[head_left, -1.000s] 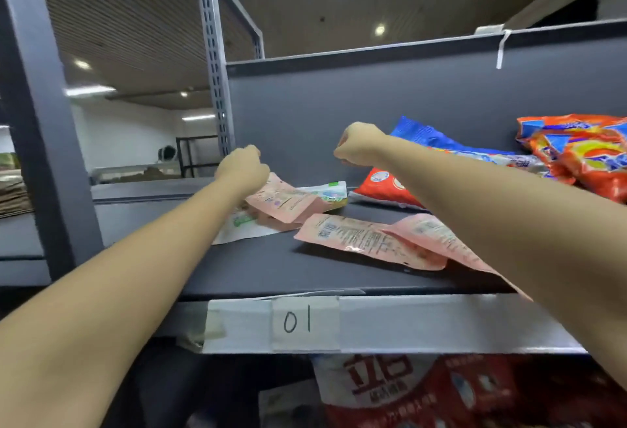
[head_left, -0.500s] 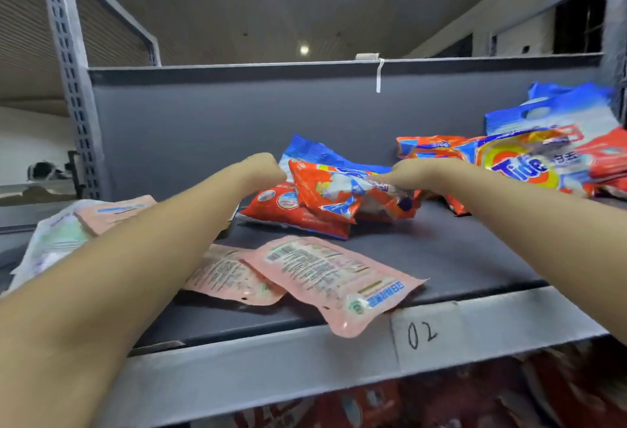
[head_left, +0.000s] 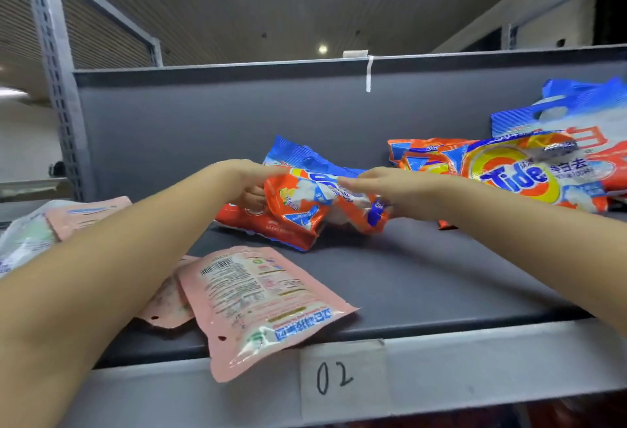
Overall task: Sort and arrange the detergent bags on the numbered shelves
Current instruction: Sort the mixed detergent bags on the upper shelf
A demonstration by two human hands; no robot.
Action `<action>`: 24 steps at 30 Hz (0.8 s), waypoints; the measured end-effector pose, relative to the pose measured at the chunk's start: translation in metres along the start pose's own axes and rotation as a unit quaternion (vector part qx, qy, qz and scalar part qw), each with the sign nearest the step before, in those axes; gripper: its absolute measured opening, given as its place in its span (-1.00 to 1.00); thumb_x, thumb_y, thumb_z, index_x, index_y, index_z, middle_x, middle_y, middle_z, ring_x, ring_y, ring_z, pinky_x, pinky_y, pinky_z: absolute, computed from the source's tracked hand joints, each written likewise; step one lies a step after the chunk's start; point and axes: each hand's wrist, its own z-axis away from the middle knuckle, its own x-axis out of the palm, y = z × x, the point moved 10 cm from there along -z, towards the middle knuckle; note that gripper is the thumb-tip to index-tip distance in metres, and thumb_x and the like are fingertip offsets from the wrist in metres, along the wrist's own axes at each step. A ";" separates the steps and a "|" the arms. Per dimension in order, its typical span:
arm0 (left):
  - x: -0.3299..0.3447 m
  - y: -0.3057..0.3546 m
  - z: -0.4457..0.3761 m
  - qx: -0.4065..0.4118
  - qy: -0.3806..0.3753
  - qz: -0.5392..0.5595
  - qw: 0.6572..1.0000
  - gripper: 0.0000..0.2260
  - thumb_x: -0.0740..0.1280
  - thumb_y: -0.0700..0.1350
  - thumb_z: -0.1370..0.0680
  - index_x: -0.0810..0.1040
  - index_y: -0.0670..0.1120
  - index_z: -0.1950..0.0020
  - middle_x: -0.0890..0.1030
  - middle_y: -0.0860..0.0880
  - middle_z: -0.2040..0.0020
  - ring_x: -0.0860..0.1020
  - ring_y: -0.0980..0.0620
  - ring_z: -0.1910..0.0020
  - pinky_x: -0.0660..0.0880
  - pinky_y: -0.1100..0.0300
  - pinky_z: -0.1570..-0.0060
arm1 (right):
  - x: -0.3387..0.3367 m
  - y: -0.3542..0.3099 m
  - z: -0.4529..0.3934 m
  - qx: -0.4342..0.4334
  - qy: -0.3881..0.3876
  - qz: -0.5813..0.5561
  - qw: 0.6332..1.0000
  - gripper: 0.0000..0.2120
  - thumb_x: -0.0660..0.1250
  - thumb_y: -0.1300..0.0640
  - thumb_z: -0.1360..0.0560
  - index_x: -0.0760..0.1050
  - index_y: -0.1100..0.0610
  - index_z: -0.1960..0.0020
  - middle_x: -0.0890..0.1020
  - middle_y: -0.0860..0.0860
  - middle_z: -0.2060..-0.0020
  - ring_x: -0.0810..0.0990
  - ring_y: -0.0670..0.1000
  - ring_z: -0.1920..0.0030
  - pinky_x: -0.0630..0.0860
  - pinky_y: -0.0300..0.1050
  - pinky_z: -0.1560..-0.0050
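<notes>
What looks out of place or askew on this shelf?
The pink pouch lies skewed, its lower corner hanging over the shelf edge beside label 02. The small orange bag between both hands is crumpled.

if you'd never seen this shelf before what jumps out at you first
Both hands meet mid-shelf on a small orange detergent bag, the left hand gripping its left end and the right hand at its right end. Next comes the big orange Tide bag at the right, against the back panel. Nearer, a pink pouch lies face down, its corner overhanging the front edge beside the 02 label.
</notes>
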 end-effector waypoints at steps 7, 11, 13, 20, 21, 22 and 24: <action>0.021 0.016 0.005 0.041 -0.041 0.082 0.995 -0.92 0.27 -0.11 -0.60 0.45 -0.11 -0.03 0.61 -0.03 0.33 0.57 0.09 0.50 0.52 0.26 0.53 | 0.002 0.054 -0.004 0.135 0.044 -0.259 0.955 -0.71 0.33 0.17 -0.53 0.45 0.20 -0.23 0.61 0.11 0.03 0.59 0.04 0.14 0.52 -0.15 0.09; 0.031 0.035 0.017 0.105 -0.070 0.144 0.982 -0.79 0.23 -0.16 -0.61 0.38 -0.13 -0.25 0.59 -0.11 0.04 0.63 0.02 0.25 0.60 0.05 0.20 | 0.003 0.046 0.006 0.130 0.020 -0.301 0.944 -0.75 0.33 0.24 -0.50 0.49 0.25 -0.17 0.60 0.16 -0.12 0.58 0.09 -0.10 0.51 -0.10 -0.11; 0.032 0.045 0.023 0.149 -0.093 0.154 0.972 -0.64 0.24 -0.14 -0.61 0.32 -0.20 -0.38 0.58 -0.16 -0.10 0.63 -0.01 0.14 0.60 0.01 0.09 | -0.001 0.037 0.013 0.105 0.020 -0.304 0.947 -0.75 0.41 0.18 -0.41 0.52 0.20 -0.06 0.60 0.13 -0.01 0.56 0.06 0.05 0.51 -0.11 -0.07; 0.046 0.098 0.065 0.272 -0.148 0.209 0.928 -0.86 0.21 0.00 -0.60 0.50 -0.02 -0.04 0.69 0.05 0.19 0.66 0.10 0.22 0.61 0.16 0.12 | -0.022 0.010 0.051 0.004 0.105 -0.445 0.889 -0.82 0.35 0.11 -0.49 0.58 0.20 -0.01 0.69 0.12 0.17 0.69 0.07 0.23 0.63 0.02 0.21; 0.050 0.103 0.070 0.276 -0.156 0.208 0.925 -0.86 0.22 -0.01 -0.60 0.51 -0.03 -0.02 0.69 0.05 0.20 0.66 0.10 0.23 0.61 0.16 0.11 | -0.025 0.010 0.059 -0.003 0.118 -0.449 0.886 -0.86 0.35 0.15 -0.49 0.58 0.21 0.02 0.69 0.12 0.17 0.68 0.07 0.24 0.63 0.01 0.22; 0.054 0.108 0.071 0.281 -0.159 0.201 0.925 -0.88 0.22 -0.03 -0.60 0.52 -0.03 0.00 0.68 0.05 0.23 0.65 0.11 0.26 0.59 0.17 0.12 | -0.029 0.012 0.067 -0.005 0.138 -0.447 0.884 -0.88 0.36 0.17 -0.48 0.58 0.21 0.02 0.68 0.13 0.14 0.67 0.08 0.20 0.63 0.01 0.17; 0.064 0.115 0.072 0.279 -0.151 0.167 0.933 -0.89 0.23 -0.08 -0.61 0.53 -0.03 0.05 0.66 0.09 0.31 0.60 0.14 0.32 0.54 0.20 0.18 | -0.039 0.017 0.083 -0.011 0.176 -0.437 0.882 -0.86 0.38 0.23 -0.46 0.57 0.23 0.00 0.67 0.15 0.12 0.66 0.10 0.17 0.63 0.03 0.13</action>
